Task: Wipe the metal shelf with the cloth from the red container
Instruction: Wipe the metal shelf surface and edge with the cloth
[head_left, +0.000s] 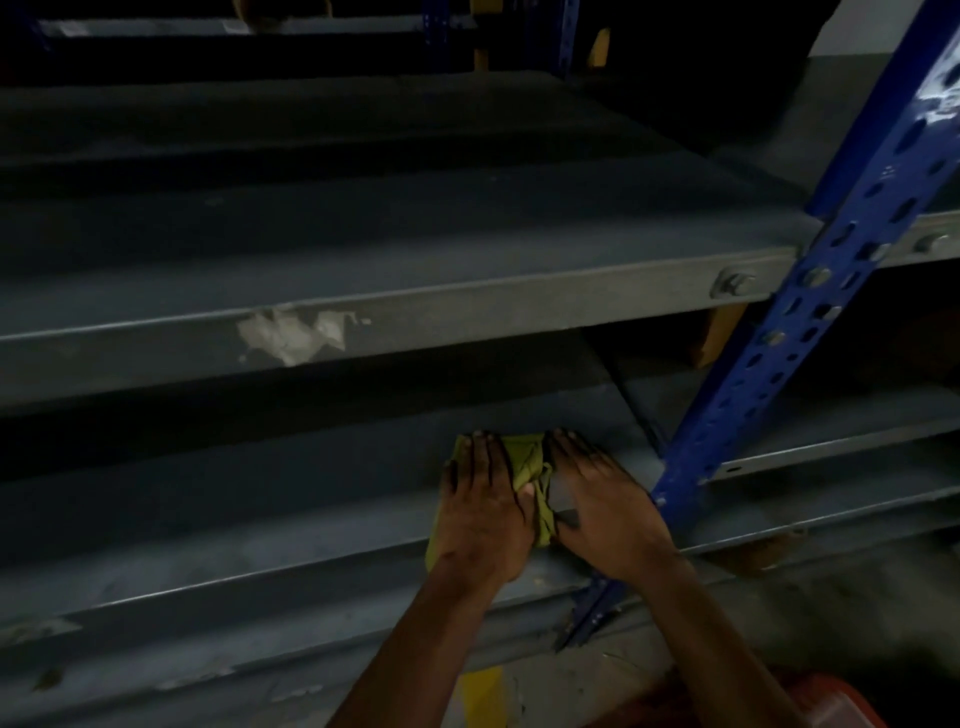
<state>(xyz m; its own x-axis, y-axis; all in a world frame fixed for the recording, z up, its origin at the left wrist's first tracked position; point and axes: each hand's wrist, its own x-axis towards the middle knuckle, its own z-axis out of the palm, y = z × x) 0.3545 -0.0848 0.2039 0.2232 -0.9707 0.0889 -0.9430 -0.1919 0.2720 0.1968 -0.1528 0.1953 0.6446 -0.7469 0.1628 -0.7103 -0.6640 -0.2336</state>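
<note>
A yellow-green cloth (524, 460) lies bunched on the lower grey metal shelf (260, 519), near its right end. My left hand (485, 512) lies flat on the cloth's left part with fingers straight, pressing it down. My right hand (602, 499) rests beside it with spread fingers on the shelf and the cloth's right edge. Part of the cloth is hidden under both hands. The red container (831, 701) shows at the bottom right corner, on the floor.
An upper grey shelf (363, 249) with a pale scuffed patch on its front beam (296, 332) overhangs the lower one. A blue perforated upright (810, 291) stands just right of my hands. Yellow floor tape (480, 696) runs below the shelf.
</note>
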